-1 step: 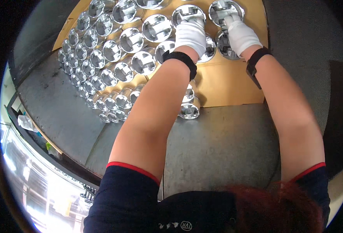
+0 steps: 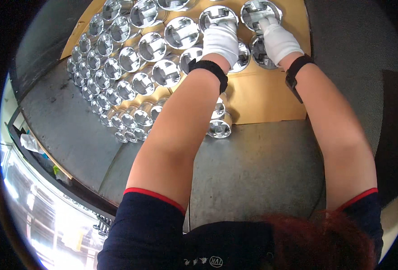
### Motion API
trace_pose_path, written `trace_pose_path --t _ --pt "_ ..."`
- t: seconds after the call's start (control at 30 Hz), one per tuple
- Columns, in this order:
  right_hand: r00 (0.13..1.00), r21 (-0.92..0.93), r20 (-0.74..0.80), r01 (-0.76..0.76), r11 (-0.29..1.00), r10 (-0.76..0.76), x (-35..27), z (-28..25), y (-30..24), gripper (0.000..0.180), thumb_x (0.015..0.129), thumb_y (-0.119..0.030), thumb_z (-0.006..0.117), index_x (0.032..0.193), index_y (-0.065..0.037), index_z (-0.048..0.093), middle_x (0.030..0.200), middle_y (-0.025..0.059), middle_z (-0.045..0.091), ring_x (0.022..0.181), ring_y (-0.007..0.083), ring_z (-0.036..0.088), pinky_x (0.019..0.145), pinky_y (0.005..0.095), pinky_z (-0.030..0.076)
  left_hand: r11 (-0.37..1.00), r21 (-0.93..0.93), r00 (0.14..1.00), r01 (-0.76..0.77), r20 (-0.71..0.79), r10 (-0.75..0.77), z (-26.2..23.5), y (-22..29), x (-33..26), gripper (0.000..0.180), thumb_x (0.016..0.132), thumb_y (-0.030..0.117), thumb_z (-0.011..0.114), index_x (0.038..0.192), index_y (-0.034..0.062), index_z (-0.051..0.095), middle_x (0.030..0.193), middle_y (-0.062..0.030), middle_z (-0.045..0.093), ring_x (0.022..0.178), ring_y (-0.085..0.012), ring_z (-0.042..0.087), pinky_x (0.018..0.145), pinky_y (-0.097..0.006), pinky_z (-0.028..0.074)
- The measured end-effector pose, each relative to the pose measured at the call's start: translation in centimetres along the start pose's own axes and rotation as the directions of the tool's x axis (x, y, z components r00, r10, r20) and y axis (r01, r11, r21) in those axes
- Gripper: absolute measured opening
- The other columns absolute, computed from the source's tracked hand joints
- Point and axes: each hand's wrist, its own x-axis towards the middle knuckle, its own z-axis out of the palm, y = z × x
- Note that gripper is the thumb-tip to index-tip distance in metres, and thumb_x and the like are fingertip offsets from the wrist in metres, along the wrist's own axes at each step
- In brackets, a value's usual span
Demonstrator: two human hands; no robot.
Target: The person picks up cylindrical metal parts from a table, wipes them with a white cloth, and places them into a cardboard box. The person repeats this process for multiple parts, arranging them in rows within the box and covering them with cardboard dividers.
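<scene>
Shiny metal pistons stand in rows, their hollow open ends showing. My left hand point(image 2: 220, 41), in a white glove, reaches to a piston point(image 2: 213, 14) at the far middle. Its fingers are closed at the inner part of that piston. To its right, my gloved right hand point(image 2: 281, 42) has its fingers dipped into another piston point(image 2: 251, 10), closed on the inside. Fingertips of both hands are partly hidden in the hollows. A third piston point(image 2: 258, 50) stands beside my right hand, on its near side.
Brown cardboard point(image 2: 266, 101) lies under the pistons on a dark metal table point(image 2: 253, 171). Several more piston rows point(image 2: 130, 58) spread to the left. Two pistons point(image 2: 219, 129) stand near the cardboard's front edge. A dark mesh surface point(image 2: 356, 40) borders the right side.
</scene>
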Motion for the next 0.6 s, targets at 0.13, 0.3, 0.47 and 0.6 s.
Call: trace_pose_path --t 0.13,0.3,0.47,0.6 --pt "1.000 0.034 0.000 0.017 0.999 -0.017 0.5 -0.5 -0.1 0.040 0.093 -0.007 0.050 0.132 -0.014 0.054 0.139 0.0227 0.052 0.111 0.0445 0.063 0.093 0.0518 0.053 0.999 -0.034 0.977 -0.011 -0.213 0.004 -0.8 0.1 -1.5 0.070 0.080 0.019 0.069 0.141 -0.0013 0.040 0.126 -0.0251 0.060 0.115 -0.0429 0.059 0.098 -0.048 0.049" --pt "0.967 0.097 -0.224 0.146 0.984 -0.122 -5.3 -2.5 -0.8 0.055 0.084 0.000 0.059 0.136 -0.013 0.048 0.136 0.0224 0.051 0.105 0.0442 0.064 0.091 0.0514 0.053 0.898 -0.429 0.950 -0.098 -0.310 -0.045 -5.5 -2.3 -11.7 0.074 0.073 0.012 0.077 0.139 0.0006 0.046 0.124 -0.0250 0.059 0.118 -0.0437 0.055 0.099 -0.049 0.048" --pt "1.000 0.132 0.005 -0.019 0.991 0.018 -18.3 -4.7 -0.7 0.054 0.082 -0.003 0.065 0.133 -0.004 0.048 0.133 0.0253 0.053 0.112 0.0444 0.060 0.095 0.0505 0.051 0.797 -0.525 0.947 0.299 0.062 -0.315 -9.2 -8.0 -28.7 0.065 0.082 0.013 0.071 0.139 -0.0040 0.046 0.125 -0.0250 0.061 0.116 -0.0421 0.059 0.100 -0.046 0.049" --pt "0.893 -0.020 0.442 -0.090 0.996 0.089 -26.6 -6.3 -1.0 0.040 0.086 -0.018 0.068 0.121 -0.002 0.059 0.118 0.0246 0.066 0.111 0.0419 0.063 0.094 0.0477 0.053 0.576 -0.560 0.772 0.595 0.201 -0.603 -13.0 -13.6 -43.3 0.068 0.080 0.020 0.075 0.140 0.0026 0.048 0.123 -0.0266 0.063 0.114 -0.0415 0.063 0.100 -0.045 0.051"
